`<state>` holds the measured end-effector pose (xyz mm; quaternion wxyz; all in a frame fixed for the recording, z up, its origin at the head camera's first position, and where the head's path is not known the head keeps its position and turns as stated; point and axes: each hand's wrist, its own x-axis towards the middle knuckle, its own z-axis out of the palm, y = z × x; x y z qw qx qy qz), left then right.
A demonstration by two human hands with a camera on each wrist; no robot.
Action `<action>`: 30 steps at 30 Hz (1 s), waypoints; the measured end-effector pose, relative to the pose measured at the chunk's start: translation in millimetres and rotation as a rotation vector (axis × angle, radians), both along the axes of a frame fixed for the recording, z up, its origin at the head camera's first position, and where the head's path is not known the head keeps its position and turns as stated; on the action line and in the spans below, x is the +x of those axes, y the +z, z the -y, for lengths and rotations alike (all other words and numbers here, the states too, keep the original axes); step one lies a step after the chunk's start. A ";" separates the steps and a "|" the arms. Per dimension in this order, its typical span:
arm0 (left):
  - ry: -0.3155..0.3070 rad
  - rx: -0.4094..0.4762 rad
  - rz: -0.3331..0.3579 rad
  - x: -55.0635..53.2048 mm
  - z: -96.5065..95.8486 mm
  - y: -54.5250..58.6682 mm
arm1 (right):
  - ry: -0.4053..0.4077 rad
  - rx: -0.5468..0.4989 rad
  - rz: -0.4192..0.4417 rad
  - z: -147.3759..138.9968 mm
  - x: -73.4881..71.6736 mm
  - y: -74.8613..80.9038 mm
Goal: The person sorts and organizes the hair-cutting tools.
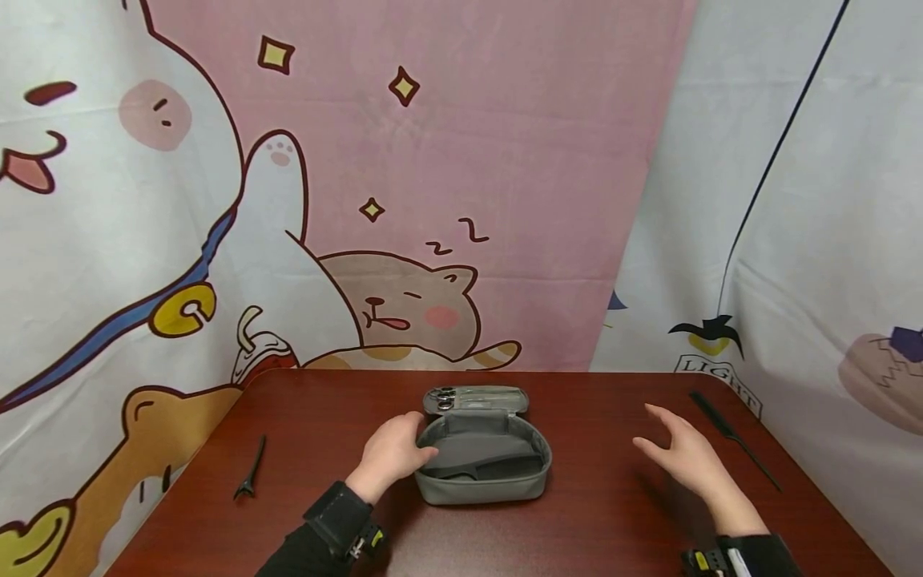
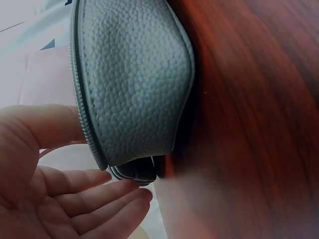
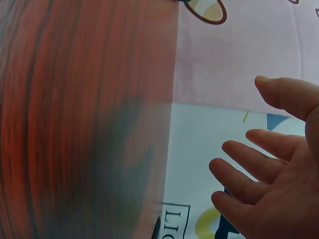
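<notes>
A grey zip case [image 1: 486,490] with pebbled sides sits in the middle of the table, its lid folded back. My left hand [image 1: 392,453] holds it at the left side, the thumb over the rim and the fingers around the outside. A dark comb-like tool [image 1: 508,468] lies inside the case. Scissors handles [image 1: 445,397] show in the clear lid pocket. Over the table to the right, my right hand [image 1: 685,457] hovers with fingers spread and nothing in them. Nearest to it lies a black tail comb [image 1: 730,433].
A dark hair clip [image 1: 248,474] lies on the left part of the reddish-brown table [image 1: 591,513]. A printed cloth [image 1: 534,200] with cartoon animals hangs behind the table's far edge.
</notes>
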<state>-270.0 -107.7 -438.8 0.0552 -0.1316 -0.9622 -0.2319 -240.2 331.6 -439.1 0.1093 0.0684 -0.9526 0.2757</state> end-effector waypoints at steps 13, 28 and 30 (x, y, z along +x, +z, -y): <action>-0.012 0.009 -0.011 -0.8 2.1 -1.5 | -0.072 0.096 0.048 -35.9 -4.3 1.8; -0.049 0.042 -0.090 -3.8 3.0 -6.7 | -0.123 0.146 0.091 -64.0 -8.8 3.6; -0.051 0.045 -0.085 -3.4 2.9 -6.8 | -0.127 0.145 0.099 -66.9 -9.0 3.7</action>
